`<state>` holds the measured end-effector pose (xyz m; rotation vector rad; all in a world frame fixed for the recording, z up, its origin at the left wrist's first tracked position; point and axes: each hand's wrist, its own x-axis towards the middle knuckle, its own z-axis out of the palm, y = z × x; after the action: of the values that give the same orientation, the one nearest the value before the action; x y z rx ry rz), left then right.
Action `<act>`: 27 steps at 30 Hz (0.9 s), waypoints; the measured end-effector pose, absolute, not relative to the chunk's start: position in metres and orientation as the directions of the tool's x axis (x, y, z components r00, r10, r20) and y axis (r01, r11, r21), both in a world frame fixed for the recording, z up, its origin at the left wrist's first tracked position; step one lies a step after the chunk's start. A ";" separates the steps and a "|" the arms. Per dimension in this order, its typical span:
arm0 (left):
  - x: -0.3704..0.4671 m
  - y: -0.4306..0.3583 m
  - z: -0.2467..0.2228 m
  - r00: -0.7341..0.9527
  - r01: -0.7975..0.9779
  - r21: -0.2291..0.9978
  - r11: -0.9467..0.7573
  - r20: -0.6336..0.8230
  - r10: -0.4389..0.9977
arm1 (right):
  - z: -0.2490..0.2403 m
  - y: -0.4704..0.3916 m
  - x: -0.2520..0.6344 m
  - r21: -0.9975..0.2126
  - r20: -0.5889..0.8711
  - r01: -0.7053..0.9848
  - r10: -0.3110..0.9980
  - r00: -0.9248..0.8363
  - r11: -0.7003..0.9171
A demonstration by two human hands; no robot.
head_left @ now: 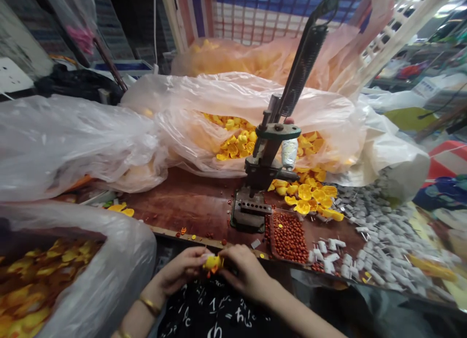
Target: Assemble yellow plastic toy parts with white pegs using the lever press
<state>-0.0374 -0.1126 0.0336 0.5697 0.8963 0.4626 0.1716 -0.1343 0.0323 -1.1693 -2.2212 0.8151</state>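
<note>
Between my two hands, just off the table's front edge, is a small yellow plastic piece (211,263) with an orange bit at its lower side. My left hand (186,266) pinches it from the left with thumb and fingertips. From the other side, the curled fingers of my right hand (243,266) hold it too, partly hiding it. Beyond my hands stands a hand-lever press (260,168) on the table. Beside its base lies a shallow tray (273,245) full of small reddish-brown beads.
Yellow plastic shells (304,192) spill from a large clear bag (189,133) behind the press. Many grey plastic parts with thin pins (379,240) are heaped at the right. At the lower left, a plastic-lined container (134,260) holds more yellow pieces. The wooden table (182,197) carries scattered beads.
</note>
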 end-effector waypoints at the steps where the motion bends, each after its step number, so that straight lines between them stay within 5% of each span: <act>1: -0.042 -0.125 0.021 0.563 -0.197 0.558 0.806 -0.609 0.559 | 0.023 -0.140 0.161 -0.702 0.095 0.572 0.852 -0.515 0.424; 5: -0.039 -0.151 -0.033 0.538 -0.513 0.326 0.794 -0.599 0.593 | -0.006 -0.145 0.130 -0.562 0.047 0.706 0.869 -0.493 0.431; 10: -0.019 -0.142 -0.061 0.433 -0.664 0.251 0.704 -0.638 0.637 | -0.011 -0.136 0.120 -0.357 0.152 0.837 0.910 -0.385 0.414; 23: -0.014 -0.127 -0.044 0.324 -0.626 0.328 0.708 -0.716 0.618 | -0.026 -0.128 0.117 -0.472 0.207 0.775 0.907 -0.366 0.420; 27: -0.030 -0.126 -0.017 0.290 -0.325 0.564 0.759 -0.705 0.648 | 0.001 -0.112 0.140 -0.449 0.216 0.771 0.892 -0.397 0.452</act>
<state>-0.0299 -0.1262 -0.0171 0.3410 1.0982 0.6661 0.1404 -0.1120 0.0008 -1.3978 -2.2824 0.3870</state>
